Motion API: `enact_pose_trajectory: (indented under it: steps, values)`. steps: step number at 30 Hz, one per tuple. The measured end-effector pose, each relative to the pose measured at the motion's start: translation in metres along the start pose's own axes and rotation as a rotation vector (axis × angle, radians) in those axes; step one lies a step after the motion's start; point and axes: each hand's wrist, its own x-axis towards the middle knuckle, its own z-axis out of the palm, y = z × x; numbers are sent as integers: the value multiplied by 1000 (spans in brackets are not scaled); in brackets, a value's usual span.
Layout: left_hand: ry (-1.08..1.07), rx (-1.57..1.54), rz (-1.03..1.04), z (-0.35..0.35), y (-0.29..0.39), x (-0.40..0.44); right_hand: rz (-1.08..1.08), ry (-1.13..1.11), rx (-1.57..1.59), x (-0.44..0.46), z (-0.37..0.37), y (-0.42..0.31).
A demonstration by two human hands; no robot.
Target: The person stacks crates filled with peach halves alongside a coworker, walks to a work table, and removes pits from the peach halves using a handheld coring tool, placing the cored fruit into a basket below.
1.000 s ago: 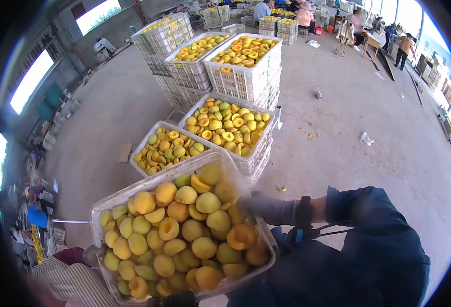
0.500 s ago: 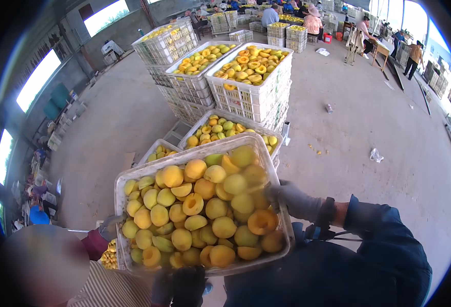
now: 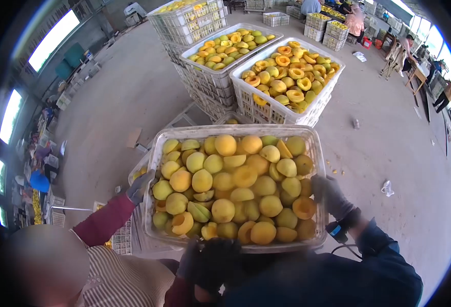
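A white plastic crate (image 3: 156, 153) full of halved yellow-green fruit, likely peaches (image 3: 223, 210), is held up in front of me. My right hand (image 3: 333, 197), in a grey glove, grips its right side. At the near edge my left hand (image 3: 219, 263), in a dark glove, is closed on the rim, its fingers partly hidden. A co-worker in a striped top (image 3: 123, 276) and maroon sleeves stands at my left. One gloved hand of theirs (image 3: 141, 187) holds the crate's left side; their other hand (image 3: 188, 260) is beside my left one.
Beyond the held crate stand stacked crates of halved fruit (image 3: 287, 110), with a taller stack (image 3: 189, 25) behind. A fruit crate, mostly hidden, sits under the far edge. Scraps and a plastic bag (image 3: 387, 188) lie on the concrete floor. Other people work farther back.
The held crate has moved right and become more level in view, now covering most of the lower fruit crate behind it. The stacks appear closer. Both people still hold the crate.
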Motion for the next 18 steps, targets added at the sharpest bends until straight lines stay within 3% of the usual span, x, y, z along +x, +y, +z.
enact_pose_trajectory:
  steps: [2,4,5,7,10,11,14,15,18]
  values:
    - [99,-250,-106,-58,17,51,-5,11,8,13,-20,-7]
    - [657,-11,-279,-83,-12,92,-18,42,2,18,-26,-18]
    - [747,-77,-573,-60,-73,97,-27,64,-17,17,-28,-26]
    - [630,629,-684,-12,-166,91,-24,82,-20,28,-38,-24]
    - [438,390,-629,26,-213,121,-10,192,66,21,-31,-7]
    - [550,292,-562,34,-232,130,4,247,118,16,-25,-5]
    - [520,-404,-740,21,-265,171,39,392,263,11,5,1]
    - [469,-197,-709,22,-280,185,50,432,304,10,14,-2]
    - [612,-230,-540,24,-297,207,49,498,414,8,35,1]
